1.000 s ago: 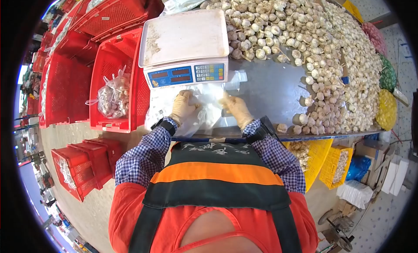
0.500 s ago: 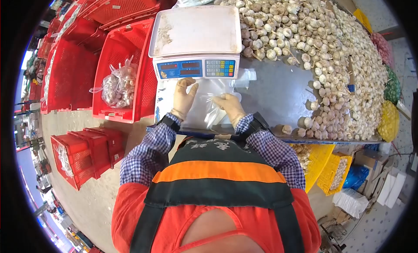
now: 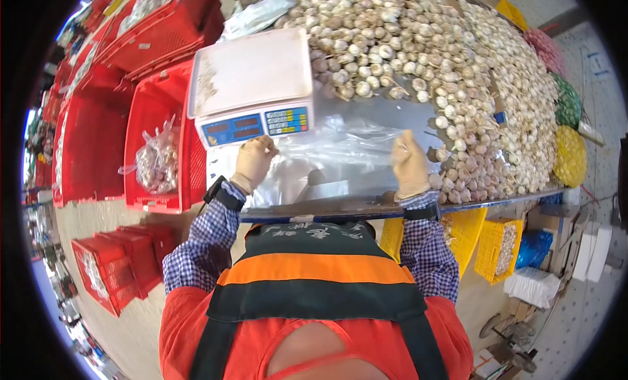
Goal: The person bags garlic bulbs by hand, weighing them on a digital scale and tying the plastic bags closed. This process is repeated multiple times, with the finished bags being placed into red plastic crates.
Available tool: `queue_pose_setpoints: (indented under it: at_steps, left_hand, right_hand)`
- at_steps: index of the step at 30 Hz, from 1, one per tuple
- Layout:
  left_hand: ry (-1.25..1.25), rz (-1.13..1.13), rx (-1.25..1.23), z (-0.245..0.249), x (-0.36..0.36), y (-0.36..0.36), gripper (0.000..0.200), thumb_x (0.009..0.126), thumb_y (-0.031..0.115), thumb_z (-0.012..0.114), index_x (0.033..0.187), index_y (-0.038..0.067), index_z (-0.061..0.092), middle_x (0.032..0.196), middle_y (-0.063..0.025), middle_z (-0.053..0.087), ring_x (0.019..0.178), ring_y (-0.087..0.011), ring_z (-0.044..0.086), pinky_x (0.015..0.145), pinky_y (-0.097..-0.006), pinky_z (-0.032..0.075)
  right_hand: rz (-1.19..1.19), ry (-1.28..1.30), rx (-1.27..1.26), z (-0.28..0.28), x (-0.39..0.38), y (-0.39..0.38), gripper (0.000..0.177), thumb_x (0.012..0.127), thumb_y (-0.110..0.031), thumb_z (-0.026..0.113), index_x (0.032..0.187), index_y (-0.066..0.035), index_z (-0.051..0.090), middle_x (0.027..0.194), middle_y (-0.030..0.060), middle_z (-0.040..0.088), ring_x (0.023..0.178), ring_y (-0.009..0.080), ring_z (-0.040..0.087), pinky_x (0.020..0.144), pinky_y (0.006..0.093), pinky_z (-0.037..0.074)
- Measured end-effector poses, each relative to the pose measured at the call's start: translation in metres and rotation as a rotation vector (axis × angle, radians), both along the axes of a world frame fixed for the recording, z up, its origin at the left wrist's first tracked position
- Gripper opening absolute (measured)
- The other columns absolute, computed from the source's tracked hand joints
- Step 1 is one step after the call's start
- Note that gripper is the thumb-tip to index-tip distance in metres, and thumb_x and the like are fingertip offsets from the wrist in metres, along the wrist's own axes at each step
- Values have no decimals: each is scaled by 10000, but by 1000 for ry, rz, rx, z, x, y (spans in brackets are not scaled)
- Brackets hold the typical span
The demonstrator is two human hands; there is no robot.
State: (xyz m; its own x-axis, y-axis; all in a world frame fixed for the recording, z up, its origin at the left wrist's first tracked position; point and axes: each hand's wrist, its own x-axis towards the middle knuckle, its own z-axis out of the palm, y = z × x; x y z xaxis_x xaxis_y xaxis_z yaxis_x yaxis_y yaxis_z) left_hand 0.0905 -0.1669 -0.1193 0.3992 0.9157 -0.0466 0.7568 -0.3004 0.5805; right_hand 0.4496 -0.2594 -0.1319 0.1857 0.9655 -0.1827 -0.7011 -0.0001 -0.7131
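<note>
We observe a thin, crinkled clear plastic bag (image 3: pixel 340 151) stretched flat between gloved left hand (image 3: pixel 252 163) and right hand (image 3: pixel 410 165), each pinching an edge.

**Gloved, Checked and Aproned**

The left hand (image 3: pixel 252 163) and right hand (image 3: pixel 410 167) are wearing pale tan rubber gloves (image 3: pixel 405 159). Blue-and-white checked sleeves (image 3: pixel 208 239) are covering both arms, with black cuffs (image 3: pixel 222 195) circling the wrists. A black apron (image 3: pixel 314 301) is showing a broad orange band (image 3: pixel 320 269) and white characters (image 3: pixel 314 231) near its top edge, and it is lying over an orange-red top (image 3: pixel 180 328).
</note>
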Motion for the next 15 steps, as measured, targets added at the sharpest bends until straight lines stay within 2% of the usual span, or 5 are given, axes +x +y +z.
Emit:
queue_pose_setpoints:
  at_steps: [3,9,12,14,15]
  left_hand:
    - [-401,-223,197,66,85,-24,707,689,252,806,1278,92,448,1448,-224,326,1316,-325,375,1061,-422,338]
    - [220,-405,527,53,142,-9,94,825,128,553,748,94,596,638,-92,570,681,-278,603,758,-400,470]
    - [268,-389,497,45,144,-20,95,835,138,567,861,64,621,717,-80,606,709,-235,608,734,-327,471]
    - [-874,232,-924,39,152,-25,211,906,134,500,1050,14,597,900,-69,631,822,-171,600,826,-297,465]
    - [-1285,63,-992,19,144,-28,295,939,163,505,1168,-17,552,1022,-71,628,938,-140,578,870,-256,461]
  right_hand:
    - [155,-809,-206,69,-55,1,213,851,-202,653,908,-12,573,778,82,587,720,270,576,660,324,467]
    - [370,-1768,-62,102,5,4,291,763,-276,726,930,-76,596,851,116,614,798,278,613,716,366,479]
    - [347,-1977,-288,54,77,5,198,806,-178,643,967,-66,618,950,142,609,828,302,616,714,398,478]
    - [360,-1688,-454,42,106,6,209,816,-171,629,996,-64,631,955,145,630,860,294,622,741,378,484]
    - [363,-1391,-597,35,118,8,225,827,-164,614,1025,-61,643,959,148,651,891,287,628,768,358,489]
